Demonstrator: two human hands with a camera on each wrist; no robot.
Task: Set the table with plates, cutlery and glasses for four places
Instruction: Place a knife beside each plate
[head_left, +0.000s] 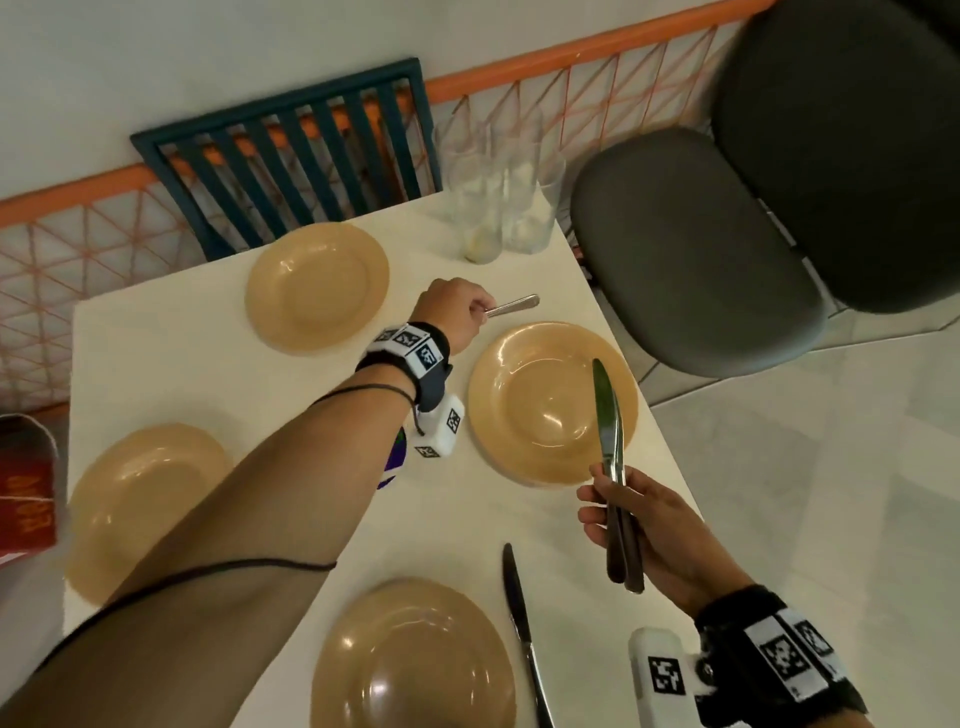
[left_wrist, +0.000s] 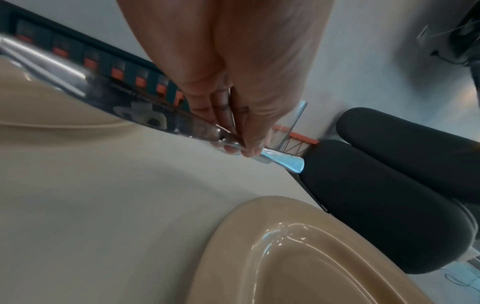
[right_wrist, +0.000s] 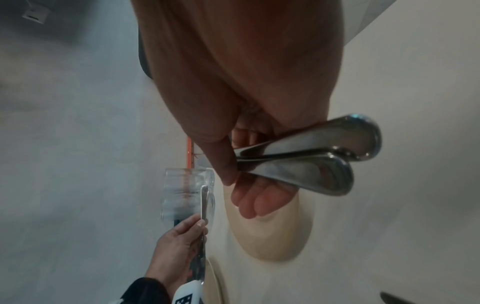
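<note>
On the table (head_left: 218, 364) four plates (head_left: 553, 402) are set and the glasses (head_left: 501, 202) wait clustered at the far corner. Left hand (head_left: 457, 312) pinches a knife (head_left: 511, 306) between two plates — lay it parallel to the rim. Right hand (head_left: 649, 525) grips two spare knives (head_left: 610, 447).

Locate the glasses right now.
Head view: the glasses stand clustered at the table's far right corner, beyond the left hand, next to the grey chair.
</note>
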